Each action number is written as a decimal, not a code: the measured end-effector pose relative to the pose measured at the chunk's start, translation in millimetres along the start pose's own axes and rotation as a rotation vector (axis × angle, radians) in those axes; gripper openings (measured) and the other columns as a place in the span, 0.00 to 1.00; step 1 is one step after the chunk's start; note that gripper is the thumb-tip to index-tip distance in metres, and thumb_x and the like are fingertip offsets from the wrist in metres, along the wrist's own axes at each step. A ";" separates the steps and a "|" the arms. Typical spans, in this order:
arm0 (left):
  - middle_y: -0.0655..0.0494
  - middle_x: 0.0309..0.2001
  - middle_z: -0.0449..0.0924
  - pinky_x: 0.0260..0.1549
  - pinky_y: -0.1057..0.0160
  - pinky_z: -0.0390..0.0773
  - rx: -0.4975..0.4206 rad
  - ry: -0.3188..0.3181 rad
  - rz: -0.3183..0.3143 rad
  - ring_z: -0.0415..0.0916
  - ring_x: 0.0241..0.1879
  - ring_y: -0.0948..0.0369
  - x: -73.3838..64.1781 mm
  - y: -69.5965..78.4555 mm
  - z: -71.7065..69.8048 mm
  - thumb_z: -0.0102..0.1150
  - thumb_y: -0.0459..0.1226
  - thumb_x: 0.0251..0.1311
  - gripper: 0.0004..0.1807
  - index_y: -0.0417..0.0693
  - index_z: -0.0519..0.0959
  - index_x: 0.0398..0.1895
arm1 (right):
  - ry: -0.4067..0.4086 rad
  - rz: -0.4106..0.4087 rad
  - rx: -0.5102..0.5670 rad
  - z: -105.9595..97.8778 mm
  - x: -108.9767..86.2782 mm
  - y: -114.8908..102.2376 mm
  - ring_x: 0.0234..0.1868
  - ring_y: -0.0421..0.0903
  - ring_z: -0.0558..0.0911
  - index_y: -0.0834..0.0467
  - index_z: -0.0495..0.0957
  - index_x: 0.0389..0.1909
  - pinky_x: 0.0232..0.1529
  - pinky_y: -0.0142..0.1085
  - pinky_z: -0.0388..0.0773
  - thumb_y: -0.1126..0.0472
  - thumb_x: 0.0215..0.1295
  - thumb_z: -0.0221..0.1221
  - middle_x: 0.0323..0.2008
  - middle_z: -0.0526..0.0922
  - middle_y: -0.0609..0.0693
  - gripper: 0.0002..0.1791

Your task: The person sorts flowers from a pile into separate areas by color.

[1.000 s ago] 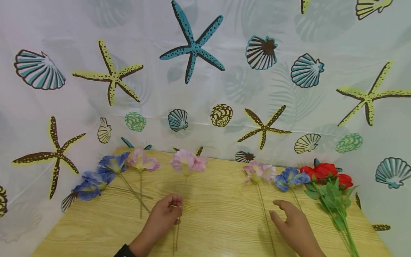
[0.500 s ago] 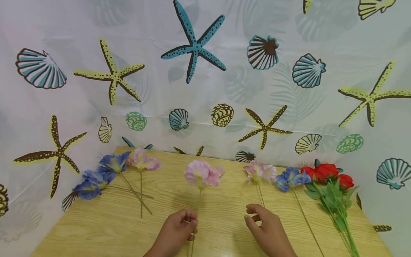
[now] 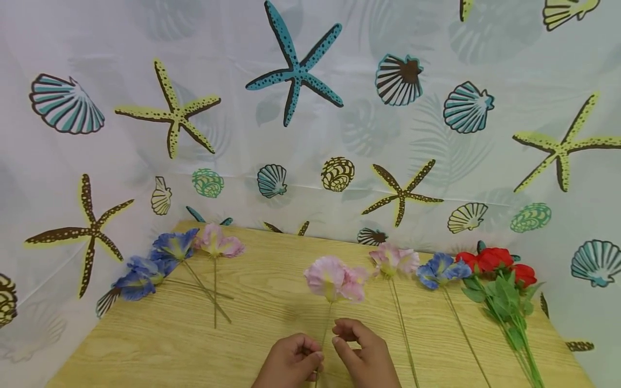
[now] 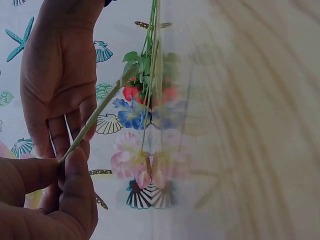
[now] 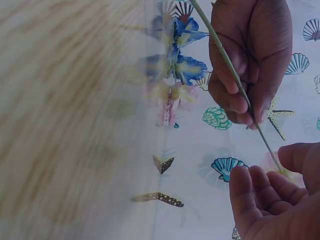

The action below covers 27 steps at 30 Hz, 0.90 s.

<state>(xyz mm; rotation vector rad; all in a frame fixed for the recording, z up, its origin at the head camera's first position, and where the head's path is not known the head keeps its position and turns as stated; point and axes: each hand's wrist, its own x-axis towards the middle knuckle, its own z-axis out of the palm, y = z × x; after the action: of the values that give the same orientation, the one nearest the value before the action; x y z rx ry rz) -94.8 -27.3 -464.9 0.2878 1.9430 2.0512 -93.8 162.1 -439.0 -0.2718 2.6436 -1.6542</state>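
My left hand [image 3: 291, 361] pinches the thin stem of a pink artificial flower [image 3: 335, 277] between thumb and fingers. The bloom stands up over the middle of the table, facing away. My right hand [image 3: 366, 353] is just right of that stem, its fingers loosely bent and holding nothing. In the left wrist view the lower stem [image 4: 97, 112] slants up from the pinching fingertips [image 4: 75, 165], past the right hand [image 4: 60, 75]. From the right wrist, the stem [image 5: 231, 67] runs down from the left hand [image 5: 252, 55] towards the right hand's parted thumb and fingers.
Right of the hands lie a pink flower [image 3: 394, 260], a blue flower [image 3: 441, 269] and red roses [image 3: 495, 261] with green leaves. Blue flowers [image 3: 145, 269] and another pink flower [image 3: 217, 241] lie at the left on the wooden table [image 3: 184, 350]. A shell-print cloth [image 3: 310, 140] hangs behind.
My left hand has carried the pink flower rightward and nearer to me. My right hand has moved left, away from the flowers on the right, to beside the held stem.
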 end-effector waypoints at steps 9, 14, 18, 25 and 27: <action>0.52 0.29 0.79 0.29 0.69 0.79 -0.019 -0.027 0.019 0.77 0.27 0.61 4.5 7.4 11.3 0.58 0.29 0.66 0.05 0.32 0.79 0.36 | 0.050 0.052 0.089 2.8 2.4 -10.5 0.44 0.46 0.82 0.62 0.76 0.53 0.43 0.32 0.79 0.59 0.69 0.62 0.40 0.82 0.50 0.16; 0.53 0.28 0.79 0.27 0.70 0.78 0.010 -0.014 0.032 0.76 0.26 0.63 6.7 10.2 18.4 0.58 0.28 0.66 0.04 0.33 0.79 0.35 | 0.077 0.109 0.169 0.6 4.5 -12.4 0.38 0.46 0.82 0.64 0.74 0.51 0.39 0.34 0.81 0.65 0.69 0.60 0.39 0.80 0.55 0.13; 0.55 0.28 0.81 0.26 0.70 0.77 0.114 0.034 0.096 0.76 0.26 0.66 8.2 7.9 23.8 0.60 0.28 0.64 0.02 0.39 0.80 0.33 | 0.100 0.129 0.196 -0.2 5.8 -13.3 0.36 0.47 0.83 0.64 0.73 0.50 0.37 0.35 0.82 0.66 0.69 0.58 0.38 0.79 0.56 0.11; 0.53 0.40 0.80 0.33 0.67 0.81 0.358 0.058 0.195 0.79 0.38 0.61 6.3 5.5 20.7 0.66 0.38 0.62 0.12 0.38 0.78 0.41 | 0.140 0.139 0.166 -6.5 11.6 -5.7 0.37 0.51 0.83 0.63 0.72 0.50 0.34 0.38 0.83 0.67 0.71 0.56 0.39 0.77 0.58 0.10; 0.50 0.44 0.78 0.36 0.63 0.82 0.446 0.069 0.221 0.78 0.42 0.56 5.3 4.9 14.6 0.66 0.40 0.63 0.17 0.37 0.78 0.46 | 0.152 0.168 0.145 -12.5 15.5 -0.6 0.38 0.52 0.83 0.63 0.72 0.52 0.34 0.39 0.83 0.66 0.72 0.55 0.39 0.76 0.56 0.11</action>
<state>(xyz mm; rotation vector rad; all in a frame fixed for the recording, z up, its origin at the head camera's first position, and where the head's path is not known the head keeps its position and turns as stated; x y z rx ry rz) -95.1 -12.0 -459.3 0.5564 2.4990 1.7419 -110.3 170.6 -431.6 0.0796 2.5463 -1.8653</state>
